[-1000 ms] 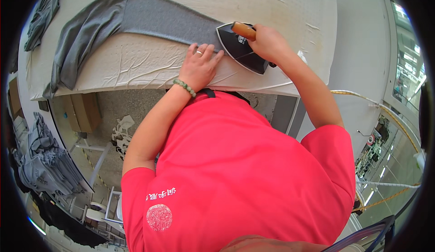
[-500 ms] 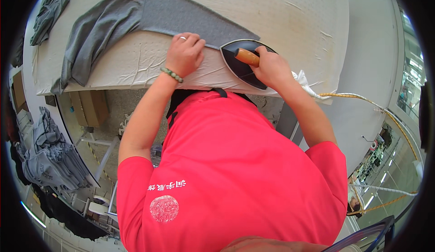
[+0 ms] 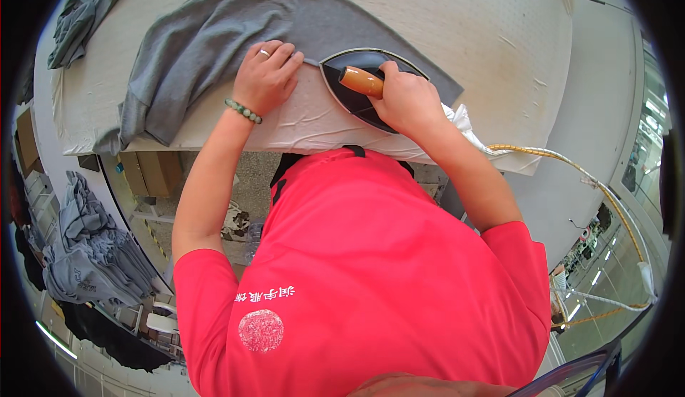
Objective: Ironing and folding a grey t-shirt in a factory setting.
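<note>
A grey knit garment (image 3: 207, 36) lies across the cream padded table, its left part rumpled and its right part smoother. My left hand (image 3: 267, 79) is closed on its near edge, about where the two parts meet. To the right, my right hand (image 3: 410, 101) grips the wooden handle (image 3: 362, 81) of a black iron (image 3: 365, 60). The iron rests over the garment's near edge, partly on the table cover, and hides the cloth under it. The garment's right end shows beyond the iron.
The cream-covered table (image 3: 499, 61) has another grey garment (image 3: 84, 15) at its far left. A white and yellow cord (image 3: 549, 153) runs from the iron off to the right. Stacked grey garments (image 3: 96, 254) and a cardboard box (image 3: 153, 172) are at lower left.
The iron and my right hand have moved left along the garment, uncovering its right end. My left hand has shifted left along the near edge. The garment appears farther right in view.
</note>
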Demonstrator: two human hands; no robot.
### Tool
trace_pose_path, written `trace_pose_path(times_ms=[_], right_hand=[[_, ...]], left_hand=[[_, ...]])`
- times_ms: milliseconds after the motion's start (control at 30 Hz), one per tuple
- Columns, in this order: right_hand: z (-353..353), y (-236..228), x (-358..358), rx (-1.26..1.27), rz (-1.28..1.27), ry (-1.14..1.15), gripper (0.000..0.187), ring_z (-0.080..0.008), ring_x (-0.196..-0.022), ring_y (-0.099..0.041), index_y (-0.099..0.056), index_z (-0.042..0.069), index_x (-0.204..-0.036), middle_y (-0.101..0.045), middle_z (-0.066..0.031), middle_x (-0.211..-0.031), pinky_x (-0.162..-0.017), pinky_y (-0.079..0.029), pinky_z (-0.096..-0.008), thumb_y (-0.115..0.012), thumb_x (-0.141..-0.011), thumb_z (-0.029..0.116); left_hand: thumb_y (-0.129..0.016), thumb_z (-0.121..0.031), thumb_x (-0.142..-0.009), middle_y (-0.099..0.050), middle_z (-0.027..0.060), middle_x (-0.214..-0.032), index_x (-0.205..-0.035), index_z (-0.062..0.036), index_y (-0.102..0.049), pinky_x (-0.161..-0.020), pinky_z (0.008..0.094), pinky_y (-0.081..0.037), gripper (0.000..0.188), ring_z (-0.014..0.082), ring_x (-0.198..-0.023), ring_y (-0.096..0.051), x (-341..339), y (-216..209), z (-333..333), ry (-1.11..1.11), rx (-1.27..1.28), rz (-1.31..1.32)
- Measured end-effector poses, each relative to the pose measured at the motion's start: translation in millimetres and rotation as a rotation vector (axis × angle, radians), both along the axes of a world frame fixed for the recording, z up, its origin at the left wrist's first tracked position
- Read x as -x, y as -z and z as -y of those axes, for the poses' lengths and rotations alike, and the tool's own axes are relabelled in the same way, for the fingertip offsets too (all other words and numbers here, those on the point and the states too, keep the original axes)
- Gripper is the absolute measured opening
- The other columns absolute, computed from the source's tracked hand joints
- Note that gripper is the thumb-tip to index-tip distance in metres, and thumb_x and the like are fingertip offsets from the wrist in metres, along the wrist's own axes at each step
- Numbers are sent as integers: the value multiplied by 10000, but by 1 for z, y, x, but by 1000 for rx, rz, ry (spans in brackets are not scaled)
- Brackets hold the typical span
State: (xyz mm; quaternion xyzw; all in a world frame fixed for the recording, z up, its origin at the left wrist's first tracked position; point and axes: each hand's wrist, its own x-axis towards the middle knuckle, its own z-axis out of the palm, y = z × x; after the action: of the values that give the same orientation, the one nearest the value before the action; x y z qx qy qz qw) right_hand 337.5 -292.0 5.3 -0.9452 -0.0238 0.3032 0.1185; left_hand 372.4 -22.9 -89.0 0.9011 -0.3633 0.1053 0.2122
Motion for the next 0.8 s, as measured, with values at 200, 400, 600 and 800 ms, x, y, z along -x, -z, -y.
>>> trace_pose_path(times_ms=[200,400,600,800], right_hand=[[-62,0,-34,-21,-2,29,355,-442,-841,-718,-577,1,-1109,-725,-243,-830,-778,-567,-540,-692,-904,268],[-83,1,-62,-30,-68,34,353,-448,-864,-718,-578,-5,-1105,-728,-251,-861,-781,-568,-547,-686,-906,265],[-71,-2,-114,-71,128,225,383,-465,-922,-707,-608,-15,-1121,-730,-273,-941,-820,-561,-539,-688,-928,306],[-12,-12,-124,53,32,273,390,-460,-991,-692,-650,-2,-1128,-729,-271,-1007,-869,-549,-530,-682,-948,343]], left_hand=[[-697,-49,-805,-692,83,-1107,-1106,-45,-693,-957,405,-504,301,271,-1040,-666,-5,-7,-30,-33,88,-77],[-700,-41,-850,-705,107,-1126,-1119,-57,-721,-945,421,-512,270,295,-1080,-661,-33,-50,-78,-320,215,-98],[-728,-226,-920,-684,144,-1215,-1265,-63,-672,-1002,439,-494,385,335,-1118,-647,-82,-61,-147,-649,-87,99],[-738,-414,-949,-676,189,-1265,-1306,1,-635,-1032,406,-481,557,317,-1160,-647,-69,-57,-205,-868,-49,-561]])
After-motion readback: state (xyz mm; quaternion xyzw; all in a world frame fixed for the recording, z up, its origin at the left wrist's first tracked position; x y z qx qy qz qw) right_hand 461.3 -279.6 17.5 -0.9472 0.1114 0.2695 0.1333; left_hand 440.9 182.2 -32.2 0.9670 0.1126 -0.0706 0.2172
